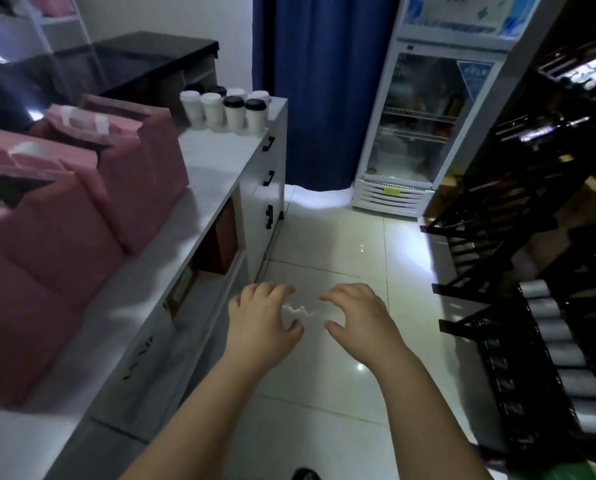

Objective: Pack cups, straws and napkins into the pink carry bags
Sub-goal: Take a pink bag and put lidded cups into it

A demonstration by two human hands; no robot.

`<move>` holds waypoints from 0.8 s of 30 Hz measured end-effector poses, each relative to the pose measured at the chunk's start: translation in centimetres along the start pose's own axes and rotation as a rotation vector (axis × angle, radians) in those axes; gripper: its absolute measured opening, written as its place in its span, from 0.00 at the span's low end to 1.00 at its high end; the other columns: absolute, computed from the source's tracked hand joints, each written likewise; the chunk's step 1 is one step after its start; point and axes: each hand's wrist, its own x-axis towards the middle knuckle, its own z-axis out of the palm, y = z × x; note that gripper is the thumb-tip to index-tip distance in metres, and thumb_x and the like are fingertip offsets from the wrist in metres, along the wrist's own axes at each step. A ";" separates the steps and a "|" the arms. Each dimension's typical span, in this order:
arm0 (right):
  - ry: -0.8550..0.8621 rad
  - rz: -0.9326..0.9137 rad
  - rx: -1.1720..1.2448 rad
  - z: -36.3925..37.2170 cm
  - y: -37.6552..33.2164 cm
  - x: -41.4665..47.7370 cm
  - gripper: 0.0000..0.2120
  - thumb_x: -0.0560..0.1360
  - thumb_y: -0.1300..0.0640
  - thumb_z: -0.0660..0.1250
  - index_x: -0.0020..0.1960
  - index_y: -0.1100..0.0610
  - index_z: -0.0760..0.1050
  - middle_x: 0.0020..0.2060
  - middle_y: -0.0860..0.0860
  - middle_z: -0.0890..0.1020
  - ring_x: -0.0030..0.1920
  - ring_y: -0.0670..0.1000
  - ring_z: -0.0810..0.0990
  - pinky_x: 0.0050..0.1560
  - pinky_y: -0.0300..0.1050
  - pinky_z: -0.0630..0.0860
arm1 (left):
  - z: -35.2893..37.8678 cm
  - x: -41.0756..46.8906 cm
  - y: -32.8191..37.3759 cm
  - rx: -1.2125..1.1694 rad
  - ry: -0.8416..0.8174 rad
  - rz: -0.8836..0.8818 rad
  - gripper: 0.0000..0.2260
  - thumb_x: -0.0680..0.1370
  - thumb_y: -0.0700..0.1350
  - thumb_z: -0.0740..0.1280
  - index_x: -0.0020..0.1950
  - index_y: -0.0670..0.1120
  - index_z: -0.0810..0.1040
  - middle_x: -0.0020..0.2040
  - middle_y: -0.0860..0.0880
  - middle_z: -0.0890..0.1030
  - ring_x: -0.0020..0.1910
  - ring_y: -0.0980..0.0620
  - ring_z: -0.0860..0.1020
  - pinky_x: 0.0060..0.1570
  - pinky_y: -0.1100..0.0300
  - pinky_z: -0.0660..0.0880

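Several pink carry bags (92,188) stand in a row along the white counter (217,157) at the left; white napkin paper shows in the tops of two of them. Several lidded white cups (227,110), some with white lids and some with black, cluster at the counter's far end. My left hand (262,317) and my right hand (357,317) hover side by side over the floor, to the right of the counter, fingers loosely curled and spread, holding nothing. No straws can be made out.
A glass-door fridge (424,133) and a blue curtain (324,88) stand at the back. A black rack (518,216) lines the right side, with rolled white items (563,355) on its lower shelf. Shiny floor tiles (327,237) lie between counter and rack. The counter has drawers and an open shelf.
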 end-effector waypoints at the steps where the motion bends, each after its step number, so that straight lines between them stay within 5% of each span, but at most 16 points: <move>1: 0.009 -0.003 0.014 -0.9 1.0 2.2 0.21 0.74 0.54 0.68 0.66 0.46 0.73 0.63 0.43 0.75 0.66 0.50 0.66 0.66 0.46 0.64 | 0.3 2.3 0.4 0.015 0.009 -0.014 0.24 0.71 0.58 0.66 0.67 0.57 0.70 0.64 0.55 0.73 0.66 0.49 0.67 0.60 0.53 0.62; 24: 0.030 -0.364 -0.071 -5.4 6.7 59.3 0.21 0.73 0.54 0.68 0.66 0.47 0.74 0.61 0.44 0.75 0.66 0.49 0.66 0.67 0.48 0.62 | 0.3 56.1 -11.9 0.059 0.304 -0.349 0.23 0.70 0.56 0.67 0.65 0.56 0.73 0.62 0.52 0.76 0.64 0.46 0.68 0.60 0.48 0.62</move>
